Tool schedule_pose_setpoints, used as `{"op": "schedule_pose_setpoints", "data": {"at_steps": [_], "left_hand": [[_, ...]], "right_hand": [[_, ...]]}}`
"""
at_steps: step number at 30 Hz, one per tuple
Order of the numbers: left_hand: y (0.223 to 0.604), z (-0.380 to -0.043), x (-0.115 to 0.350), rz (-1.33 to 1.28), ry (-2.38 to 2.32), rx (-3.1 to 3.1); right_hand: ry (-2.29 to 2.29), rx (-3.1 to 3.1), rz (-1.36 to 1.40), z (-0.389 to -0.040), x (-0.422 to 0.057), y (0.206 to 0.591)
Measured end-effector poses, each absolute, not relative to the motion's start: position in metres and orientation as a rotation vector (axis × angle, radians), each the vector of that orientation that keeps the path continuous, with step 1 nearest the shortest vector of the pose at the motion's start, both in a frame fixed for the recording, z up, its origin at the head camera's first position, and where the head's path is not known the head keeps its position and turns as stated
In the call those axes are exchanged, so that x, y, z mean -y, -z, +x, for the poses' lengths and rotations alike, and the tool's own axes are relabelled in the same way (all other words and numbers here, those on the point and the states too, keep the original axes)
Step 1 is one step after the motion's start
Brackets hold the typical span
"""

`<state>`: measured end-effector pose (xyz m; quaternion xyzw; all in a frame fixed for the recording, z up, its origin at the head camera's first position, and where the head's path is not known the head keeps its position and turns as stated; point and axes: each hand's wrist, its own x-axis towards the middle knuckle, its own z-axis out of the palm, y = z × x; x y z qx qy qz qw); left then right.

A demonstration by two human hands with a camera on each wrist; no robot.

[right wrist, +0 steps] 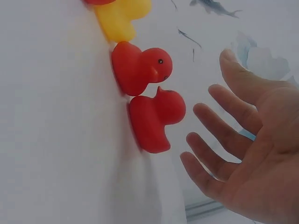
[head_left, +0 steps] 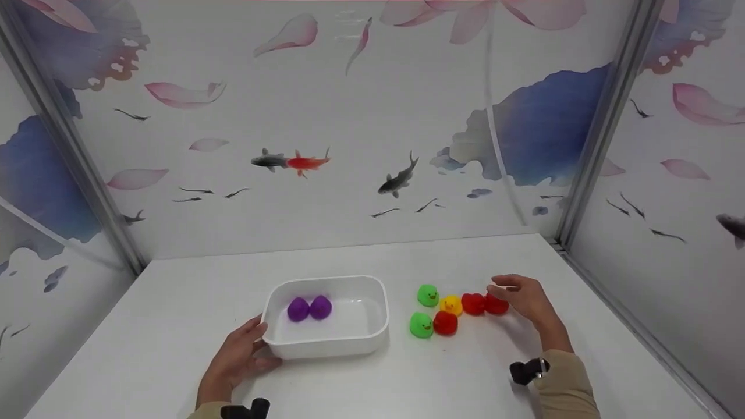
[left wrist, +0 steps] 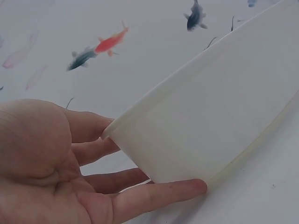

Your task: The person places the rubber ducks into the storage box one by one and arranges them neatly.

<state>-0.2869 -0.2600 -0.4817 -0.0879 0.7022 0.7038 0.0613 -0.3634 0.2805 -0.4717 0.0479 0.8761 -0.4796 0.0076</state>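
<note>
At the left end of a white plastic container (head_left: pixel 326 348), my left hand (head_left: pixel 236 355) holds the corner, its thumb along the lower front wall and its fingers at the side and rim. The left wrist view shows this hand (left wrist: pixel 60 163) against the container wall (left wrist: pixel 219 102). Two purple rubber ducks (head_left: pixel 320 308) lie inside the container. Above the rightmost red rubber duck (head_left: pixel 496 305) hovers my right hand (head_left: pixel 527 299). In the right wrist view, the spread fingers of the right hand (right wrist: pixel 252 144) stand apart from that red duck (right wrist: pixel 152 121).
Left of the rightmost duck sit two more red ducks (head_left: pixel 446 323), a yellow duck (head_left: pixel 451 304) and two green ducks (head_left: pixel 422 325), clustered right of the container. The white table (head_left: pixel 396 390) is enclosed by printed panels (head_left: pixel 349 116) at the back and sides.
</note>
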Motion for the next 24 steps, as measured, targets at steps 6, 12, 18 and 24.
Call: {"op": "schedule_pose_setpoints", "data": {"at_steps": [6,12,18,24], "left_hand": [[0.484,-0.287,0.261,-0.278,-2.135,-2.094],[0.480,-0.288,0.262,-0.270,-2.149,-2.083],[0.480,-0.287,0.260,-0.250,-2.165,-2.081],[0.482,-0.286,0.261,-0.269,-2.179,-2.058]], "right_hand": [[1.503,-2.701,0.185,-0.365,-0.285,0.483],[1.519,-2.661,0.210,-0.369,-0.286,0.487],[1.495,-2.658,0.231,-0.369,-0.284,0.489],[1.491,-2.659,0.261,-0.371,-0.282,0.492]]}}
